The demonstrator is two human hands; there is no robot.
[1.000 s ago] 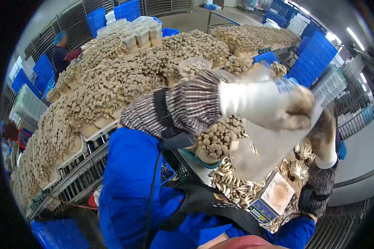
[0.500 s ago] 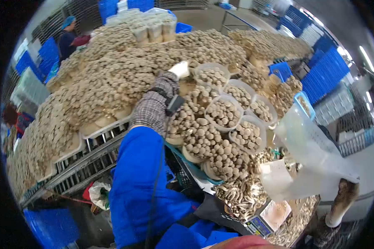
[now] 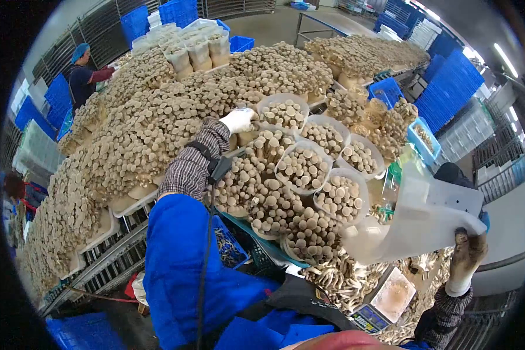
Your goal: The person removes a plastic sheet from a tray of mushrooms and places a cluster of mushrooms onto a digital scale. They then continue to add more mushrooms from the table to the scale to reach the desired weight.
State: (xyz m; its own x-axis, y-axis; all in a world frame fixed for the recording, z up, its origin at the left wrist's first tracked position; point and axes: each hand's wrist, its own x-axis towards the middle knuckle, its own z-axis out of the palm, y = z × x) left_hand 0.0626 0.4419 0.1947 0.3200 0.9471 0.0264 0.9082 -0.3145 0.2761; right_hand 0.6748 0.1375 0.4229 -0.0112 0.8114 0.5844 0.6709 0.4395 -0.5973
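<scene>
My left hand (image 3: 238, 120), in a white glove, reaches forward to the edge of the mushroom bed, right beside the rim of a clear plastic tub (image 3: 283, 114) filled with mushrooms. Its fingers are curled, and what they grip, if anything, is hidden. My right hand (image 3: 468, 256), in a dirt-stained glove, holds a translucent plastic container (image 3: 431, 213) by its edge, tilted at the right. Between the hands stand several tubs (image 3: 303, 167) of mushrooms and loose mushroom clusters (image 3: 274, 204). Below the container lie picked mushrooms (image 3: 347, 274) and a digital scale (image 3: 394, 296).
A broad bed of mushroom blocks (image 3: 157, 122) stretches along the left and far side on metal racks (image 3: 119, 245). A co-worker (image 3: 83, 76) stands at the far left. Blue crates (image 3: 449, 105) are stacked at the right, near a light-blue basket (image 3: 424, 142).
The view has shifted slightly. My right hand has moved the translucent container left and turned it more level. My left hand stays beside the same mushroom tub.
</scene>
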